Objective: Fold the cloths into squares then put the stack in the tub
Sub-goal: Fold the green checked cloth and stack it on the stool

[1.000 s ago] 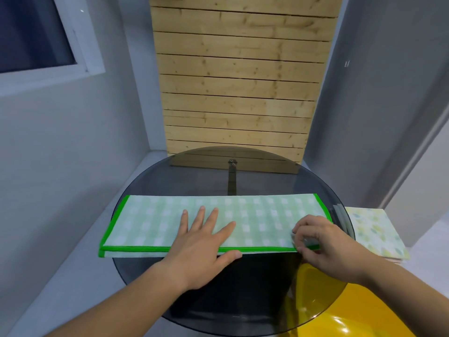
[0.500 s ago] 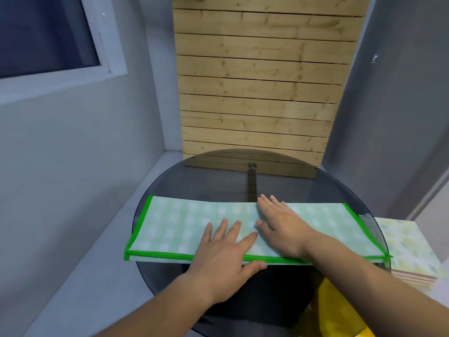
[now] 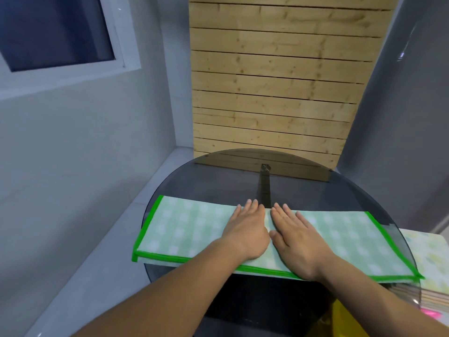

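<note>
A green-checked cloth [image 3: 184, 229] with a bright green border lies folded into a long strip across the round dark glass table [image 3: 303, 190]. Its near edge runs along the table's front. My left hand [image 3: 245, 229] and my right hand [image 3: 296, 237] lie flat, palms down, side by side on the middle of the strip, fingers pointing away from me. Neither hand grips anything. A stack of folded pale yellow-green cloths [image 3: 430, 259] sits to the right, past the table's edge. Part of a yellow tub [image 3: 345, 322] shows below the table at the lower right.
A wooden slat panel [image 3: 274, 93] stands behind the table. Grey walls close in on the left and right, with a window [image 3: 53, 32] at the upper left. A pale floor strip [image 3: 97, 263] runs along the table's left side.
My right hand left the cloth's right end and came to the middle. My left hand slid up beside it. Both now press flat on the centre of the strip.
</note>
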`<control>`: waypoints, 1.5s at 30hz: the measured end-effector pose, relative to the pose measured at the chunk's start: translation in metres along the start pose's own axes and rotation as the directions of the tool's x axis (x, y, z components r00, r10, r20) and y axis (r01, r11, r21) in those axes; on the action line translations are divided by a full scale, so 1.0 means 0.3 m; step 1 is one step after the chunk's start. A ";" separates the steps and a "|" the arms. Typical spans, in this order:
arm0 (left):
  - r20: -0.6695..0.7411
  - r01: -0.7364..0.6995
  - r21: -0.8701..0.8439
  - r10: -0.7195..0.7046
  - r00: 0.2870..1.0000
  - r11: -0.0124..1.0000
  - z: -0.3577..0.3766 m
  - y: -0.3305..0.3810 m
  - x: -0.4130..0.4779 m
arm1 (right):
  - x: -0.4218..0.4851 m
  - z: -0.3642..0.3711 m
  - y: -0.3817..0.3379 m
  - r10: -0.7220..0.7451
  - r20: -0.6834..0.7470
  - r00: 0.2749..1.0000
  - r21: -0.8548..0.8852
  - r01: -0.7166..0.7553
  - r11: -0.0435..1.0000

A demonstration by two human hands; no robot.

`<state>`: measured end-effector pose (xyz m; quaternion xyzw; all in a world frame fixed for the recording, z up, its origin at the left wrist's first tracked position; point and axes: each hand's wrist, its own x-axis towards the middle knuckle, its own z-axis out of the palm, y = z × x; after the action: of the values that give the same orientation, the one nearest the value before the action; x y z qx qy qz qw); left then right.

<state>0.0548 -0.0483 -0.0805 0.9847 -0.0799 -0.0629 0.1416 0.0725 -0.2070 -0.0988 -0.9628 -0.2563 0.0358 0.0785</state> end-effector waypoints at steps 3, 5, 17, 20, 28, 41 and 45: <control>-0.032 0.085 0.015 -0.084 0.996 0.996 0.027 -0.064 -0.017 | 0.003 0.005 0.002 0.006 -0.002 1.000 -0.015 -0.006 1.000; -0.072 0.182 0.021 -0.180 0.981 0.983 0.025 -0.129 -0.044 | 0.004 0.003 0.000 0.013 0.005 1.000 -0.013 -0.013 1.000; -0.110 0.496 0.096 -0.486 0.867 0.863 -0.038 -0.385 -0.177 | 0.001 -0.010 -0.010 0.038 0.052 0.998 -0.021 -0.037 0.999; -0.135 0.519 0.167 -0.502 0.854 0.838 -0.048 -0.341 -0.162 | 0.000 -0.004 -0.012 0.042 0.043 0.998 -0.014 -0.042 0.999; -0.047 -0.063 0.109 0.068 0.997 0.992 0.027 -0.101 -0.037 | 0.005 -0.004 -0.005 0.020 0.043 0.999 0.016 -0.021 1.000; -0.004 -0.011 0.180 0.012 1.000 0.984 0.057 -0.108 -0.041 | -0.098 -0.062 0.307 0.339 0.033 0.940 0.003 -0.339 0.941; -0.014 0.009 0.175 -0.007 1.000 0.985 0.058 -0.103 -0.040 | -0.104 -0.052 0.340 0.356 0.008 0.934 -0.017 -0.356 0.934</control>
<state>0.0449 -0.0215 -0.1047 0.9940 -0.0804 -0.0498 0.0549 0.0970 -0.3121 -0.0999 -0.9936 -0.0785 0.0530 0.0622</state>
